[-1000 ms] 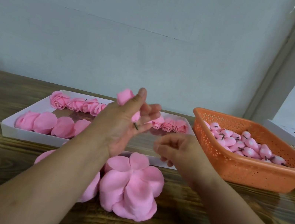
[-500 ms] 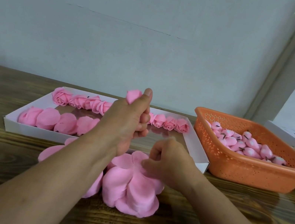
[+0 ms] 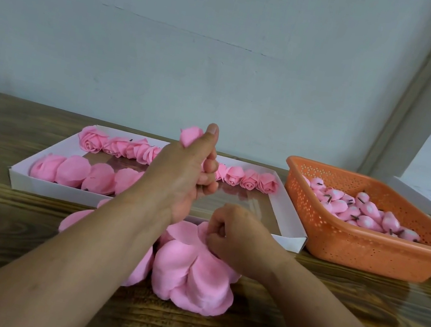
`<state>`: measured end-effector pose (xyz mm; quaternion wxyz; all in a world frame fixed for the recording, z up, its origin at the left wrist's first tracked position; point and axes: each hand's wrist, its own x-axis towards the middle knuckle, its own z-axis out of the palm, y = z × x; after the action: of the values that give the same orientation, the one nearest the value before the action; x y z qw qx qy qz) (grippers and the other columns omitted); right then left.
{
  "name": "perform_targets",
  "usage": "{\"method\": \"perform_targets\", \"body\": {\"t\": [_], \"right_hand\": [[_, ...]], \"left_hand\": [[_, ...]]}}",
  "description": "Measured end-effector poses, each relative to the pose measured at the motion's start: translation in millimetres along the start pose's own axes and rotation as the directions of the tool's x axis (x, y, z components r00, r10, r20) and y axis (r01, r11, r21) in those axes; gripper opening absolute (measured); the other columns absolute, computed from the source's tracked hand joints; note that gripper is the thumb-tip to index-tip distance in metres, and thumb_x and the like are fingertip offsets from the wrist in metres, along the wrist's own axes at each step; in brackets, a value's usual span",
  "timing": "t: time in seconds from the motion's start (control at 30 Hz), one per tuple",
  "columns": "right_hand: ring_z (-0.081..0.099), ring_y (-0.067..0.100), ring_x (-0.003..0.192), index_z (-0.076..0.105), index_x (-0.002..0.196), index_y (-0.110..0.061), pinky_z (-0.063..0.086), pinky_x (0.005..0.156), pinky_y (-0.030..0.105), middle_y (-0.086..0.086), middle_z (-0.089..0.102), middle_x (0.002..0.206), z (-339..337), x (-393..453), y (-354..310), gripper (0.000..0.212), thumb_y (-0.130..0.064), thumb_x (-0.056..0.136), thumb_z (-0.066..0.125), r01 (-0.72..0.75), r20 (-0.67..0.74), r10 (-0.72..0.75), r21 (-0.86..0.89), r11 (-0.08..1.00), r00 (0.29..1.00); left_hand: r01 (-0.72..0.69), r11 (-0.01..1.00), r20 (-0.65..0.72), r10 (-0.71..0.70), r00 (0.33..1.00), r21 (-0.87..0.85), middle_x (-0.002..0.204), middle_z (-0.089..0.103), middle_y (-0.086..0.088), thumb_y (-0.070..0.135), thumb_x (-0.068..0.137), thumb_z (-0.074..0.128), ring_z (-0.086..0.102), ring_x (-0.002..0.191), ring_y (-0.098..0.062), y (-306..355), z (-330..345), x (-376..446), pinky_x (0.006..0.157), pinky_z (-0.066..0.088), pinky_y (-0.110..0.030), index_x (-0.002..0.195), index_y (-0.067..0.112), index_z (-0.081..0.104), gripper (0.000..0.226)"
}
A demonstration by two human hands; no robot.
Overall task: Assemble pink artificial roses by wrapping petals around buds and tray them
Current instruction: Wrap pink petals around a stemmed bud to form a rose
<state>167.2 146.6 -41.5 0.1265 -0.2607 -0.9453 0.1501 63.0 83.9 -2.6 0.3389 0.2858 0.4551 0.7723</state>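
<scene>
Petals lie in a thick pink stack on the wooden table near its front edge, just in front of the white tray. The right hand rests on the top of that stack, its fingers curled together and pinching at the uppermost petal. The left hand is raised above the tray, its fingers closed into a fist around a pink bud, whose tip sticks out beside the upright thumb.

Inside the tray, a row of finished roses runs along the far wall, partly hidden behind the left hand, and a second row of flat petal pieces lies along the near wall toward the left corner. The tray's shiny floor is bare on the right half.

An orange basket with perforated walls stands just right of the tray, toward the table's right edge, and holds a heap of loose pink buds with short dark stems. A white box shows beyond the basket at the far right, mostly cut off. More petals peek out from under the left forearm. A pale wall rises behind the table.
</scene>
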Motion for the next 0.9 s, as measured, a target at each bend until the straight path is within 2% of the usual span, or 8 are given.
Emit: {"method": "perform_targets", "body": {"t": [0.07, 0.13, 0.2, 0.33, 0.47, 0.63, 0.77, 0.9], "right_hand": [[0.056, 0.025, 0.077, 0.054, 0.070, -0.014, 0.049, 0.067, 0.035, 0.007, 0.062, 0.079, 1.4, -0.3, 0.7, 0.016, -0.020, 0.085, 0.051, 0.013, -0.018, -0.013, 0.007, 1.000, 1.000], [0.051, 0.019, 0.076, 0.060, 0.088, -0.018, 0.043, 0.059, 0.029, -0.006, 0.053, 0.073, 1.2, -0.5, 1.9, 0.009, -0.022, 0.085, 0.053, 0.023, -0.039, -0.022, 0.022, 0.999, 0.999], [0.044, 0.014, 0.075, 0.061, 0.105, -0.020, 0.032, 0.052, 0.024, -0.014, 0.040, 0.067, 1.2, 0.7, 4.0, 0.020, -0.024, 0.086, 0.054, 0.024, -0.037, -0.024, 0.018, 1.000, 0.999], [0.046, 0.017, 0.072, 0.060, 0.079, -0.024, 0.036, 0.059, 0.026, -0.011, 0.044, 0.064, 3.1, 0.6, 3.1, 0.007, -0.020, 0.083, 0.056, 0.041, -0.079, -0.039, 0.016, 0.999, 0.996], [0.056, 0.023, 0.079, 0.067, 0.082, -0.016, 0.042, 0.064, 0.028, 0.001, 0.063, 0.082, 6.8, -2.1, 2.0, 0.011, -0.023, 0.082, 0.058, 0.054, -0.189, -0.056, -0.014, 0.998, 0.980], [0.053, 0.021, 0.078, 0.061, 0.071, -0.013, 0.043, 0.066, 0.031, 0.001, 0.059, 0.083, 5.5, -2.7, 2.5, 0.007, -0.015, 0.078, 0.060, 0.103, -0.225, -0.114, -0.056, 0.993, 0.968], [0.058, 0.013, 0.084, 0.050, 0.057, -0.020, 0.045, 0.072, 0.024, 0.001, 0.065, 0.090, -5.6, -0.9, 9.1, 0.028, -0.001, 0.073, 0.064, 0.118, -0.193, -0.078, 0.206, 0.971, 0.978], [0.056, 0.002, 0.063, 0.063, 0.067, -0.016, 0.045, 0.061, 0.015, -0.004, 0.066, 0.070, -14.9, -4.5, 15.7, 0.029, 0.011, 0.077, 0.061, 0.178, -0.163, -0.113, 0.476, 0.861, 0.980]], "left_hand": [[-0.011, 1.000, -0.012, 0.011, 1.000, -0.008, 0.043, 0.041, 0.010, 0.041, 0.093, 0.055, 0.028, 0.032, -0.004, 2.0, -0.7, -0.2, 0.042, 0.042, -0.015, 0.065, 0.019, 0.045, 0.037], [-0.015, 1.000, -0.017, 0.015, 1.000, -0.015, 0.043, 0.041, 0.009, 0.040, 0.093, 0.055, 0.027, 0.032, -0.004, 2.7, -0.8, -0.3, 0.041, 0.041, -0.015, 0.064, 0.018, 0.045, 0.038], [-0.010, 1.000, -0.013, 0.009, 1.000, -0.019, 0.043, 0.041, 0.009, 0.039, 0.093, 0.056, 0.028, 0.032, -0.004, 2.0, -0.2, -0.7, 0.041, 0.041, -0.015, 0.064, 0.018, 0.046, 0.038], [0.002, 1.000, -0.004, -0.002, 1.000, -0.002, 0.042, 0.041, 0.010, 0.040, 0.093, 0.056, 0.029, 0.031, -0.004, 0.9, 0.9, -1.4, 0.041, 0.042, -0.015, 0.063, 0.018, 0.047, 0.038], [0.006, 1.000, 0.004, -0.006, 1.000, 0.006, 0.042, 0.041, 0.010, 0.040, 0.092, 0.056, 0.029, 0.032, -0.004, 1.3, 0.3, -2.1, 0.042, 0.042, -0.016, 0.063, 0.018, 0.047, 0.038], [0.010, 1.000, 0.004, -0.010, 1.000, 0.006, 0.043, 0.042, 0.010, 0.040, 0.092, 0.057, 0.030, 0.032, -0.003, 1.9, -0.1, -2.5, 0.041, 0.042, -0.016, 0.063, 0.019, 0.047, 0.037], [0.004, 1.000, 0.002, -0.004, 1.000, 0.005, 0.042, 0.042, 0.009, 0.040, 0.092, 0.056, 0.030, 0.031, -0.004, 2.2, 0.0, -2.8, 0.041, 0.042, -0.016, 0.062, 0.018, 0.048, 0.038], [-0.020, 0.999, 0.005, 0.020, 1.000, 0.036, 0.042, 0.042, 0.009, 0.042, 0.094, 0.053, 0.030, 0.032, -0.004, 1.9, 1.1, -3.4, 0.041, 0.041, -0.016, 0.063, 0.018, 0.047, 0.040]]}}
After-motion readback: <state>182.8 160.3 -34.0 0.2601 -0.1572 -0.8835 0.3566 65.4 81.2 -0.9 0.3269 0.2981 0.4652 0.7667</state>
